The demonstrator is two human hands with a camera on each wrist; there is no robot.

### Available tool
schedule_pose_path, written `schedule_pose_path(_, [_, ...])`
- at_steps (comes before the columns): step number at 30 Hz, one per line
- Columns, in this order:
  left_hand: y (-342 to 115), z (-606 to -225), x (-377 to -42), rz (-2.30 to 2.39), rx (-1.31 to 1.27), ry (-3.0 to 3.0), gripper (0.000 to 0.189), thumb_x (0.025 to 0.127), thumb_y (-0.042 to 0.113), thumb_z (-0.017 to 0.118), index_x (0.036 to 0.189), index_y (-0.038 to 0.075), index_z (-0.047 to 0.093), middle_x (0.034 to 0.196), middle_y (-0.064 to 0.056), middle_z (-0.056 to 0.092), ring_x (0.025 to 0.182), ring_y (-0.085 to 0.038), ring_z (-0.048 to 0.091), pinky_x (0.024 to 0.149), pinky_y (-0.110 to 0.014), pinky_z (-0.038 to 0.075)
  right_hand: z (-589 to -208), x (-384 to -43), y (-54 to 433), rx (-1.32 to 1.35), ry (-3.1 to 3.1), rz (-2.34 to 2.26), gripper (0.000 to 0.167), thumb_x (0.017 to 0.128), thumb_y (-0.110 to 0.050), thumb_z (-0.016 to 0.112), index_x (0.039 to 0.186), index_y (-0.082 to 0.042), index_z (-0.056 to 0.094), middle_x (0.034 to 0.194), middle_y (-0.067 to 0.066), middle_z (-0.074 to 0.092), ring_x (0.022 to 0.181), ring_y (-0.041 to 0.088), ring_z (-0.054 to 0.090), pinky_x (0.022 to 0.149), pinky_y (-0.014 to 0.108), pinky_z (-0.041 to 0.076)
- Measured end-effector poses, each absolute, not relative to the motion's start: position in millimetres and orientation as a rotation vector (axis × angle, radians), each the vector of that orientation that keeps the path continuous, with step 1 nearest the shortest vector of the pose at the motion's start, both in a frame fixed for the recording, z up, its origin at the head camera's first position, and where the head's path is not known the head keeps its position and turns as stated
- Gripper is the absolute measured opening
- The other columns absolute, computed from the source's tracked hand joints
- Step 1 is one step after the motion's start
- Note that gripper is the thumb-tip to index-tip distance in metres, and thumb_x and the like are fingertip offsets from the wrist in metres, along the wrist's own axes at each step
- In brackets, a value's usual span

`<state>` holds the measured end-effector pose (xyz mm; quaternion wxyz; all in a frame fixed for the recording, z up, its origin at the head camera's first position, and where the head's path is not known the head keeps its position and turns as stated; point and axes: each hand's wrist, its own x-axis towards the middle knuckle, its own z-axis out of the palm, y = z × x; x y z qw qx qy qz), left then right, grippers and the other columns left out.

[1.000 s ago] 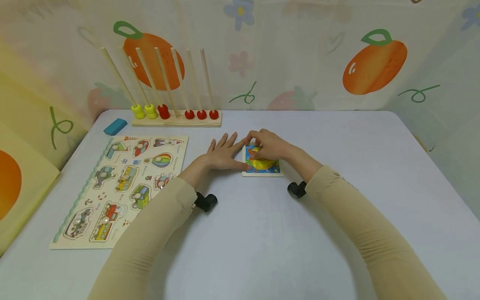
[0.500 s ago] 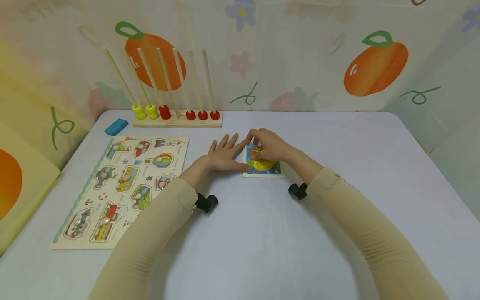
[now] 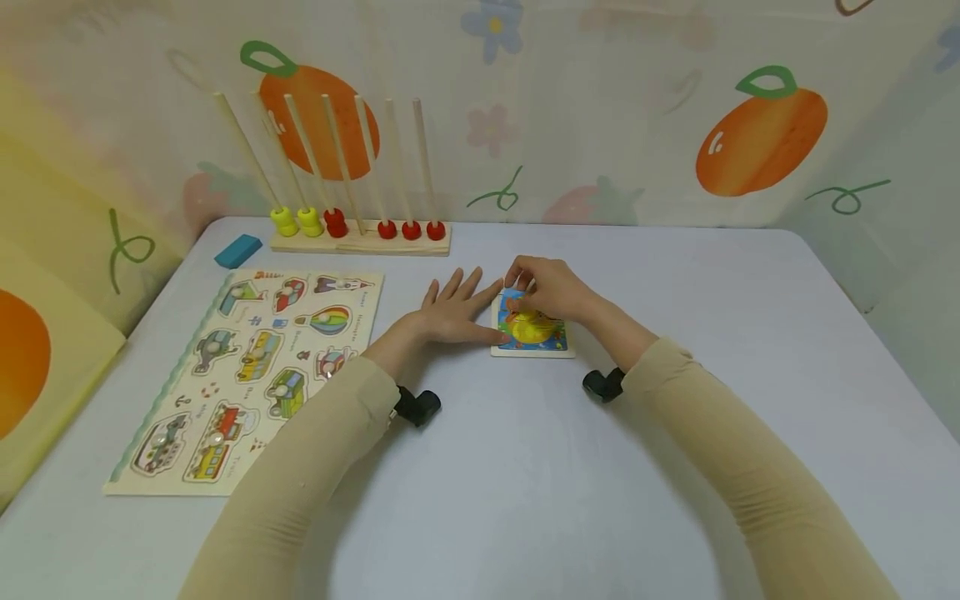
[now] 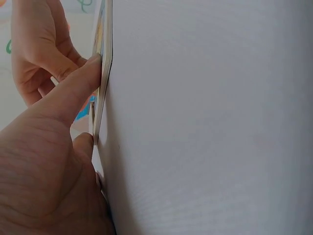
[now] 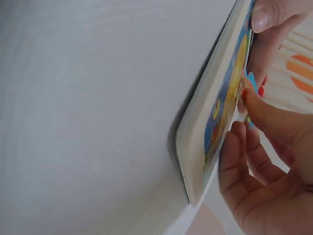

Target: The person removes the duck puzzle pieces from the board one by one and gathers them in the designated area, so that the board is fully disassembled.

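Observation:
A small jigsaw board [image 3: 534, 353] with a yellow duck on a blue ground lies on the table ahead of me. My left hand [image 3: 453, 321] rests beside it, fingers spread, with the thumb [image 4: 88, 73] on the board's near left edge. Over the upper left of the picture, my right hand [image 3: 555, 287] pinches a small blue and orange jigsaw piece [image 5: 251, 81] between thumb and forefinger. That piece is mostly covered by the fingers and stands at an angle to the board's face. The other right fingers are bent, close to the board's far side.
A knobbed vehicle puzzle board [image 3: 202, 375] lies to the left, partly under my left sleeve. Behind it stand a blue block [image 3: 238, 251] and a wooden peg rack [image 3: 360, 242] with yellow and red beads. A patterned cloth [image 3: 585, 108] hangs along the table's back edge.
The head view has swung slightly left. My right hand has shifted a little to the right relative to the board, uncovering more of its upper left. The left hand keeps its place.

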<state>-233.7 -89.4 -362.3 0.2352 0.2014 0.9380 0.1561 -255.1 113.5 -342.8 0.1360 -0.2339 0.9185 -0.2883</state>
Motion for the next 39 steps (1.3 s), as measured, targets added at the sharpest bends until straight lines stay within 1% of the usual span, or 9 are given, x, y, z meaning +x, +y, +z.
schedule_pose_path(5, [-89,-363,-234,0.415,0.555,2.578,0.094,0.087,0.070,0.051,0.159,0.036,0.002,0.168,-0.003,-0.016,0.155,-0.032,-0.021,0.122,-0.062,-0.014,-340,-256,116,-0.621,2.659,-0.894,0.022,0.092,-0.017,0.069,0.111,-0.007,0.064,0.103,0.013,0.066,0.099,0.027,0.058,0.085,0.034,0.049])
schedule_pose_path(10, [-89,-363,-234,0.418,0.545,2.574,0.094,0.087,0.070,0.051,0.159,0.036,0.002,0.168,-0.002,-0.017,0.155,-0.031,-0.020,0.122,-0.062,-0.014,-338,-258,117,-0.622,2.652,-0.927,0.020,0.090,-0.015,0.070,0.108,-0.007,0.066,0.098,0.011,0.066,0.095,0.025,0.058,0.078,0.029,0.047])
schedule_pose_path(14, [-89,-363,-234,0.415,0.540,2.576,0.093,0.087,0.069,0.051,0.159,0.035,0.002,0.168,-0.002,-0.016,0.155,-0.031,-0.020,0.122,-0.061,-0.014,-332,-259,120,-0.599,2.662,-0.966,0.020,0.089,-0.012,0.070,0.108,-0.006,0.067,0.101,0.012,0.065,0.094,0.025,0.058,0.075,0.027,0.047])
schedule_pose_path(19, [-89,-362,-233,0.418,0.540,2.580,0.093,0.088,0.068,0.052,0.159,0.035,0.002,0.168,-0.003,-0.016,0.156,-0.031,-0.020,0.123,-0.060,-0.015,-327,-261,128,-0.530,2.668,-0.990,0.020,0.091,-0.012,0.068,0.110,-0.007,0.067,0.105,0.012,0.063,0.098,0.027,0.059,0.079,0.028,0.049])
schedule_pose_path(23, [-89,-362,-233,0.423,0.542,2.578,0.093,0.087,0.068,0.052,0.159,0.036,0.002,0.168,-0.002,-0.016,0.155,-0.031,-0.020,0.123,-0.060,-0.015,-327,-265,136,-0.482,2.674,-0.992,0.021,0.093,-0.012,0.065,0.114,-0.008,0.066,0.107,0.013,0.066,0.099,0.026,0.061,0.081,0.027,0.050])
schedule_pose_path(26, [-88,-362,-233,0.425,0.537,2.577,0.094,0.087,0.068,0.053,0.159,0.036,0.002,0.168,-0.002,-0.016,0.156,-0.031,-0.020,0.123,-0.060,-0.014,-327,-267,144,-0.445,2.660,-1.022,0.022,0.094,-0.012,0.064,0.115,-0.008,0.066,0.104,0.014,0.067,0.094,0.025,0.063,0.081,0.027,0.055])
schedule_pose_path(30, [-88,-363,-233,0.427,0.527,2.575,0.094,0.087,0.067,0.053,0.159,0.036,0.002,0.168,-0.001,-0.017,0.156,-0.030,-0.020,0.123,-0.059,-0.015,-327,-269,157,-0.389,2.630,-1.103,0.022,0.095,-0.012,0.064,0.116,-0.005,0.066,0.094,0.011,0.066,0.084,0.022,0.067,0.079,0.030,0.061])
schedule_pose_path(34, [-87,-363,-233,0.431,0.528,2.575,0.094,0.087,0.064,0.054,0.159,0.035,0.001,0.168,-0.001,-0.017,0.155,-0.029,-0.021,0.123,-0.058,-0.016,-327,-272,173,-0.333,2.623,-1.174,0.023,0.095,-0.012,0.064,0.116,-0.004,0.065,0.090,0.008,0.064,0.077,0.022,0.069,0.075,0.030,0.062])
schedule_pose_path(39, [-87,-363,-233,0.446,0.534,2.574,0.093,0.088,0.062,0.054,0.160,0.033,0.002,0.168,-0.002,-0.016,0.155,-0.029,-0.021,0.123,-0.058,-0.017,-330,-275,192,-0.270,2.627,-1.221,0.024,0.095,-0.011,0.062,0.118,-0.002,0.064,0.092,0.007,0.060,0.074,0.018,0.072,0.073,0.027,0.062])
